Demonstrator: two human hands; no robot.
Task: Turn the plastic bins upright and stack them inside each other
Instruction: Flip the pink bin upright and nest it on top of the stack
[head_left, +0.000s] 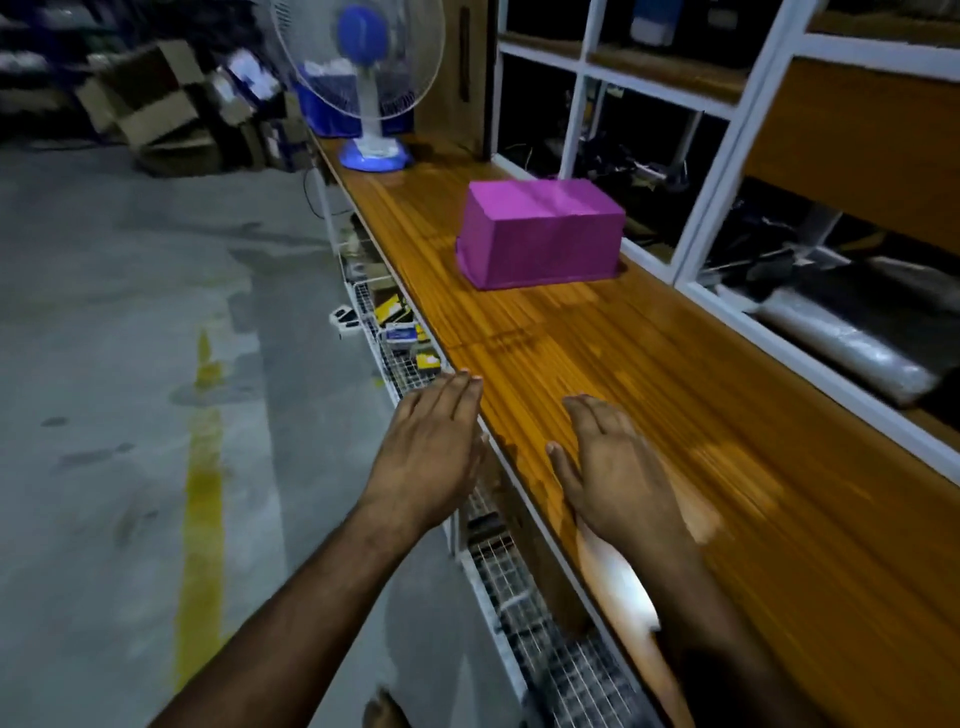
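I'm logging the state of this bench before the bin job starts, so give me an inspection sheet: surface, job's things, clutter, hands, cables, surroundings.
Surface: long wooden counter, glossy, mostly bare.
Job's things: one pink bin upside down, rim on the counter; no other bin seen.
Clutter: blue-and-white fan at the counter's far end; small boxes in the wire baskets under the front edge.
Hands: left hand and right hand open, empty, short of the bin.
Cables: dark cable hanging below the fan; tangled leads in the shelves.
Surroundings: concrete floor with a yellow line; cardboard boxes in the back.
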